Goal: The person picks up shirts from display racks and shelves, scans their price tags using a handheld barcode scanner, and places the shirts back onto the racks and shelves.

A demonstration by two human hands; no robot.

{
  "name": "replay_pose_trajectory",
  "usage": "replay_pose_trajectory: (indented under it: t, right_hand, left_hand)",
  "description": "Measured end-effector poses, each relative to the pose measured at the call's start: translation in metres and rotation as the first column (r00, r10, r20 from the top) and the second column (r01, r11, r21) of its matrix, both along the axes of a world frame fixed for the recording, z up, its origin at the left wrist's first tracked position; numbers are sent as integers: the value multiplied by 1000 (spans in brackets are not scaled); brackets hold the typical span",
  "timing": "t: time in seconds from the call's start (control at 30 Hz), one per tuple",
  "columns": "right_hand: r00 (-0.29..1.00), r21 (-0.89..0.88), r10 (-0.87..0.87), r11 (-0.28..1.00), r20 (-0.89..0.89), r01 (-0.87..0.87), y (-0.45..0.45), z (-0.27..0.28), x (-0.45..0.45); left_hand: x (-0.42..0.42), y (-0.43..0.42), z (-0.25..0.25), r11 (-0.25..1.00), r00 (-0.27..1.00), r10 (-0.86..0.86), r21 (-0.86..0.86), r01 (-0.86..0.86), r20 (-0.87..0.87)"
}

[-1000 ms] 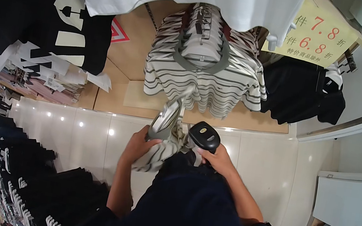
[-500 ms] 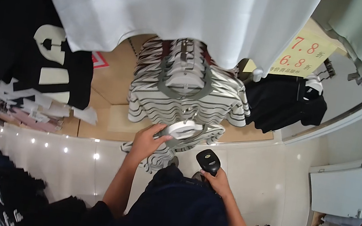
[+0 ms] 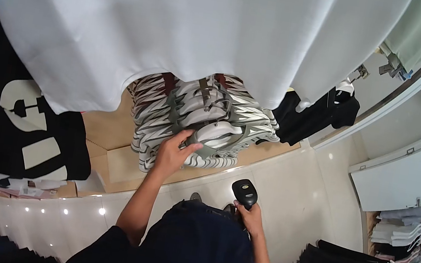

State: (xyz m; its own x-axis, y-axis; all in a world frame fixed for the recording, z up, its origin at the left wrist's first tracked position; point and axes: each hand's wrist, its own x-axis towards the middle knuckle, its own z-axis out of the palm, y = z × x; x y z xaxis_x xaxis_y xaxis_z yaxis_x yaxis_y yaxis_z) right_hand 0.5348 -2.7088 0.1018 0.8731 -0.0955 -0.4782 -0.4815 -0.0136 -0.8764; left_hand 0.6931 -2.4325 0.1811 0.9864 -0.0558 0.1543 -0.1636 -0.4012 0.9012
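At the front of the shirt row (image 3: pixel 155 111), the left hand (image 3: pixel 173 154) pinches a striped shirt (image 3: pixel 212 152) whose white hanger (image 3: pixel 216 131) could, I fear, snag neighbours if tilted, while the right hand (image 3: pixel 251 217), clear of the row, clasps a black scanner (image 3: pixel 244 193).

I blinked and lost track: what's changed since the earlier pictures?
The left hand has carried the shirt forward to the front of the striped row, still gripping it at the collar. The scanner, close to the shirt before, is now apart from it. Unchanged: the right hand holds the scanner.
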Motion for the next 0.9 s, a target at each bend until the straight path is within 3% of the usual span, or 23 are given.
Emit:
replay_pose_trajectory:
  t: [0.23, 0.33, 0.47, 0.57, 0.67, 0.77, 0.9]
  right_hand:
    - [999, -18, 43, 999, -18, -43, 40, -5, 9]
    - [999, -41, 46, 998, -10, -46, 50, -3, 13]
    - [999, -21, 32, 999, 13, -32, 55, -13, 13]
    - [999, -38, 47, 998, -3, -47, 53, -19, 16]
    - [997, -59, 61, 996, -36, -63, 55, -17, 19]
    - [999, -39, 39, 998, -25, -40, 54, -19, 20]
    - [1000, -31, 26, 999, -10, -26, 52, -24, 20]
  left_hand:
    - [12, 9, 36, 1000, 997, -23, -16, 25, 79]
    - [13, 19, 15, 992, 999, -33, -121, 33, 6]
    - [5, 22, 7, 990, 952, -61, 141, 19, 301]
    - [6, 22, 19, 981, 956, -92, 190, 38, 280]
    - [10, 40, 24, 970, 887, -92, 240, -21, 452]
    - [20, 46, 31, 938, 888, -42, 324, -122, 457]
    - [30, 51, 28, 941, 948, -154, 335, 54, 280]
